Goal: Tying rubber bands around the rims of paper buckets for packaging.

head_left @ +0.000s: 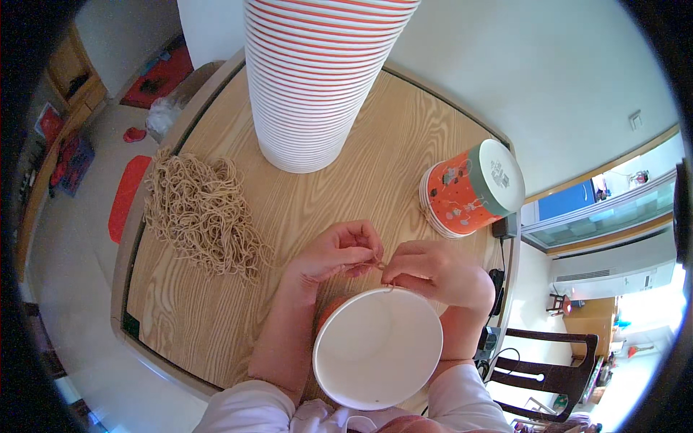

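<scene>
A large paper bucket (379, 350), white inside with a strip of orange outer wall showing, lies tipped with its mouth facing me, between my forearms. Just beyond its rim, my left hand (339, 251) and my right hand (433, 270) meet with fingertips pinched together. Between them is a short bit of beige cord (380, 265), and a small loop of it comes down to the bucket's rim under my right fingers. My fingers hide most of this cord. A loose heap of the same beige cord (206, 213) lies on the table to the left.
A tall stack of white paper buckets with red-striped rims (310, 94) stands at the table's far side. At the right, a few nested orange and green buckets (469, 191) lie tilted beside a black power adapter (505, 227). A dark wooden chair (541, 372) is at lower right.
</scene>
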The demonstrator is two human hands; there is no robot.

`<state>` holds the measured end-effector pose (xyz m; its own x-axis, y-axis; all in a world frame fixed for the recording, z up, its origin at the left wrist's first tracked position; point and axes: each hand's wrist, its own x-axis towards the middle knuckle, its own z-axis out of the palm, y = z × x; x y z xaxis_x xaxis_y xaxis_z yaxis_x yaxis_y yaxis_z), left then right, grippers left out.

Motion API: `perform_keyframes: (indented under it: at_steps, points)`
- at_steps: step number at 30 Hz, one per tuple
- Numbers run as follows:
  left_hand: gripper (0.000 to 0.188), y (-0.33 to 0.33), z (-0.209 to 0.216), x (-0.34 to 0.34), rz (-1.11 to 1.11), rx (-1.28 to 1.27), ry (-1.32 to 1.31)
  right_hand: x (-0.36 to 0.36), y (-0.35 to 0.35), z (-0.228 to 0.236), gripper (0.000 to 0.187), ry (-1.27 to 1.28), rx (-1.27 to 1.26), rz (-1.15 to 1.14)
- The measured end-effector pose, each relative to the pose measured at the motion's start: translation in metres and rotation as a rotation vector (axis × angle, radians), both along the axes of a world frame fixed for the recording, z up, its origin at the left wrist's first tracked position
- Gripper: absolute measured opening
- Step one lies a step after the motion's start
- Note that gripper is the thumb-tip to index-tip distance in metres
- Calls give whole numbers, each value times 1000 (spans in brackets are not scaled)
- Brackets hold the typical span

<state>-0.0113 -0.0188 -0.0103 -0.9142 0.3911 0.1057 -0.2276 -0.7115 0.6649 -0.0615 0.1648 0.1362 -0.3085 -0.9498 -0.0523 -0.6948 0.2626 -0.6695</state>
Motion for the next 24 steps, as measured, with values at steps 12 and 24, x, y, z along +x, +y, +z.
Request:
perform_keyframes:
  at_steps: [12,24]
  points:
    - [38,3,11,1,-55,-162,43,6,5,3,14,56,-79,-114]
    - [28,2,5,-1,-89,-114,32,4,-2,4,18,146,-98,-91]
